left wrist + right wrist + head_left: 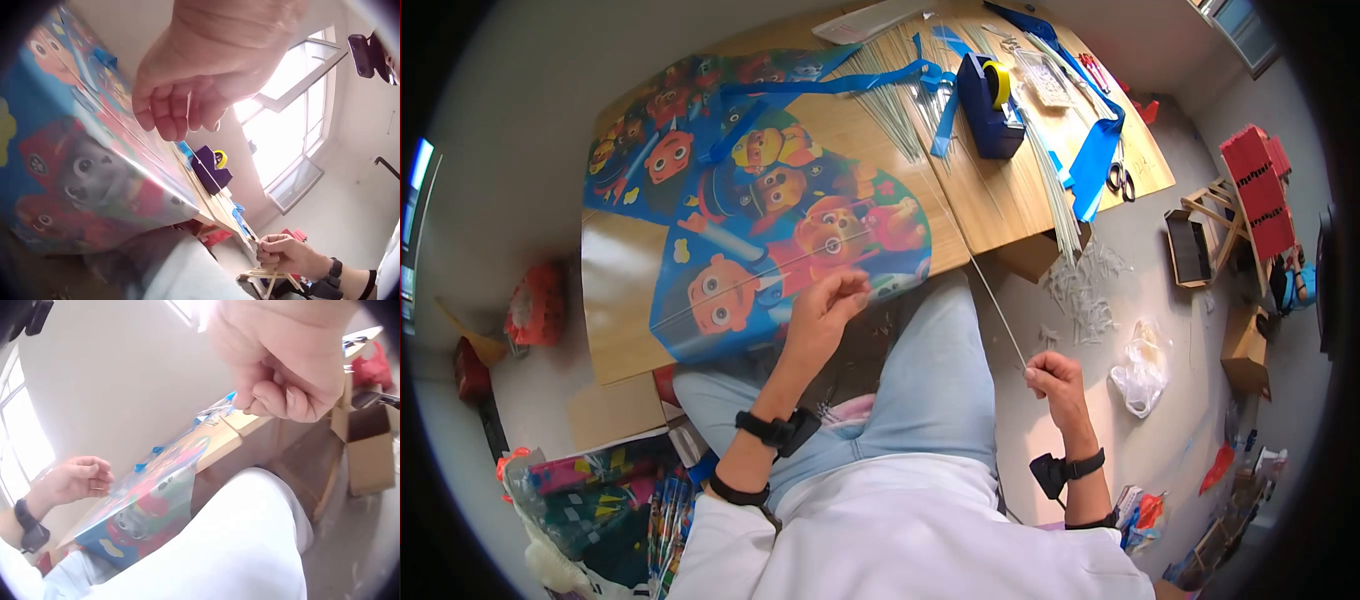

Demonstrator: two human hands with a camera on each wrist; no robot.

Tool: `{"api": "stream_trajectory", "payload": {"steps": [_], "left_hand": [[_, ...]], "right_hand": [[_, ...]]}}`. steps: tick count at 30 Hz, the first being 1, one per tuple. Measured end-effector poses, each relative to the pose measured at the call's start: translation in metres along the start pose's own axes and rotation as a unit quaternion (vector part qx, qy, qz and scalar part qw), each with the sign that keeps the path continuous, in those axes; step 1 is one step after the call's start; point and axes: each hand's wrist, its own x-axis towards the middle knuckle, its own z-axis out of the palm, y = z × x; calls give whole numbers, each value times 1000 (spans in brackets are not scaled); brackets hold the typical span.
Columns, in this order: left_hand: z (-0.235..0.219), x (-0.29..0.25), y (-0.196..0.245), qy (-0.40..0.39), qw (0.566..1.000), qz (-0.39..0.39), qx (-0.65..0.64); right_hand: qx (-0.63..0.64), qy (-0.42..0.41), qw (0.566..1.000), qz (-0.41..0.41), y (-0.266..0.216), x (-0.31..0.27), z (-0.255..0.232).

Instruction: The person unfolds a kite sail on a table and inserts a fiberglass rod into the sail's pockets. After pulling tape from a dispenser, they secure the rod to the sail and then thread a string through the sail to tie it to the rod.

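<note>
My right hand pinches the end of a thin pale stick between thumb and curled fingers, out past the table's front edge. From there the stick slants up and away toward the tabletop. My left hand hovers over the front part of a printed cartoon sheet, its fingers loosely bent and nothing visible in them. In the left wrist view those fingers hang relaxed above the sheet. Another thin stick lies across the sheet below the left hand. The sheet's near edge droops over the table edge.
A blue tape dispenser with yellow tape stands on the wooden table. Bundles of thin sticks, blue strips and scissors lie around it. Cardboard boxes, a white plastic bag and scattered scraps are on the floor.
</note>
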Motion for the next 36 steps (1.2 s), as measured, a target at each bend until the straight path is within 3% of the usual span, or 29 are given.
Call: {"api": "stream_trajectory", "payload": {"steps": [3,8,14,17,25,31,34,36], "left_hand": [[28,17,25,-26,996,-45,-67],[51,28,37,-60,976,-62,-199],[48,14,38,-36,963,-18,-268],[49,8,34,-23,964,6,-267],[60,-9,28,-30,963,-35,-264],[49,-9,34,-11,975,-7,-220],[43,-9,39,9,980,-12,-197],[44,-11,40,16,983,-17,-180]], "right_hand": [[16,-15,1000,8,1,-39,0],[18,-49,999,-10,-7,-49,10],[-9,-84,996,-26,-7,-45,16],[-21,-89,995,-26,-7,-45,20],[-7,-99,994,-34,-14,-45,40],[5,-201,979,27,-19,-33,37],[7,-90,996,-8,-10,22,24],[-14,-17,997,-74,-13,82,10]]}}
